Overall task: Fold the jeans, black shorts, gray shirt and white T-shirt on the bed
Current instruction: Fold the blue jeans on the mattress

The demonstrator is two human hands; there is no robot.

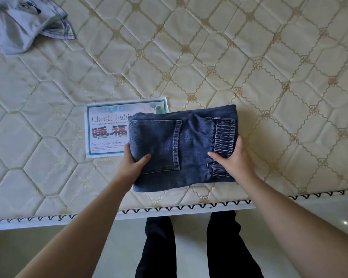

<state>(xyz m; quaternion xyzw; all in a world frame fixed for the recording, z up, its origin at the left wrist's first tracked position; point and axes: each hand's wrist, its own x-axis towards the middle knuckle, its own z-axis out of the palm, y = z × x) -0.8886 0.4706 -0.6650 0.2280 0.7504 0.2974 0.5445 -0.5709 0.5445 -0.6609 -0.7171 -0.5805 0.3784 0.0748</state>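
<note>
Denim jeans [181, 147], folded, between left hand [134, 162] and right hand [234, 161]

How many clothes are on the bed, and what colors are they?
Blue: 1, the folded jeans, held by the left hand and right hand.
Gray: 1, a crumpled shirt in the far corner.
Total: 2 on the bed.

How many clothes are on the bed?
2: folded jeans near the bed's front edge, held by both hands, and a crumpled gray shirt at the far left corner. Others may be out of view.
</note>
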